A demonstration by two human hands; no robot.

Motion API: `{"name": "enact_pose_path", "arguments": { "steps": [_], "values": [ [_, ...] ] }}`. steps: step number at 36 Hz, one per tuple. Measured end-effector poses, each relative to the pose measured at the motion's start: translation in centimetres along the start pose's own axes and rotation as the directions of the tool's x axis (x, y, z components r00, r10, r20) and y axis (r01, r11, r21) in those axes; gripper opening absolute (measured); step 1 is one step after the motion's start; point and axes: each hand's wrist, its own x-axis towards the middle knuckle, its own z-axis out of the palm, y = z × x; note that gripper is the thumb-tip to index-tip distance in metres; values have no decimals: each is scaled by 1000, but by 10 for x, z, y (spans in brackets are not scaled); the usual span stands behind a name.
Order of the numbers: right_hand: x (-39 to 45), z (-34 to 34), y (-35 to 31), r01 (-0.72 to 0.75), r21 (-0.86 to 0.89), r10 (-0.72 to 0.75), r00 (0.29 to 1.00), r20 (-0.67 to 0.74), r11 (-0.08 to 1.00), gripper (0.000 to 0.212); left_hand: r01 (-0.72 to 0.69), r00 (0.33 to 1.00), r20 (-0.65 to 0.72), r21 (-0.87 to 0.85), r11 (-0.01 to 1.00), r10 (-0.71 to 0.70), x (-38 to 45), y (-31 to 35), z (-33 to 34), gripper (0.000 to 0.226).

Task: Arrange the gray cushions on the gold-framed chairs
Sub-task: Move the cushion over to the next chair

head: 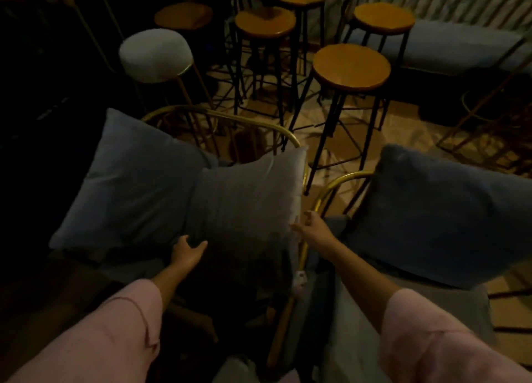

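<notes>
Gray cushion (pixel 247 198) stands propped on the gold-framed chair (pixel 230 117); left hand (pixel 187 251) and right hand (pixel 312 230), fingers spread, touch its lower corners, stools (pixel 351 66) close behind.

Middle cushion (pixel 247 198): we note gray cloth with a soft, faintly sheened nap, like velvet; smooth, with a seam ridge near its 1 o'clock corner.
Left cushion (pixel 129 187): blue-gray cloth, matt, lightly creased.
Right cushion (pixel 443 215): darker gray-blue cloth, matt; its 11 o'clock corner looks fuzzy.
Chair frame (pixel 230 117): thin metal tubing, gold finish, glossy where light strikes.
Second chair frame (pixel 339 184): the same gold metal, polished.
Wooden stools (pixel 351 66): smooth orange-brown wood seats with a satin gloss, on matt black metal legs.
Padded stool (pixel 155 54): pale cloth top, matt, with a gold metal rim.
Sleeves (pixel 115 333): pink cloth, matt, visibly stitched.
Floor (pixel 403 132): finish unclear in the dim light.
</notes>
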Motion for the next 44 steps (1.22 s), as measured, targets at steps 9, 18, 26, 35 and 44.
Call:
{"name": "enact_pose_path", "arguments": {
  "steps": [9, 18, 26, 35, 44],
  "values": [
    [9, 76, -11, -84, 51, 96, 944, -315, 995, 97, 73, 983, 173, -47, 996, -64, 97, -3, -23, 68],
    [24, 102, -5, -198, 8, 177, 855, -488, 980, 91, 178, 956, 251, -83, 981, -152, 171, 0, -6, 81],
    [33, 103, 16, -88, -22, 64, 856, -514, 996, 88, 245, 964, 129, -94, 965, -232, 177, 12, 24, 90],
    [11, 104, 8, 24, -20, -31, 797, -603, 1000, 67, 266, 962, 125, -259, 929, -241, 166, 19, 9, 91],
    [-47, 68, 17, 176, 54, -96, 738, -668, 983, 60, 79, 993, 113, -418, 905, -35, 99, 40, -27, 76]
  ]
}}
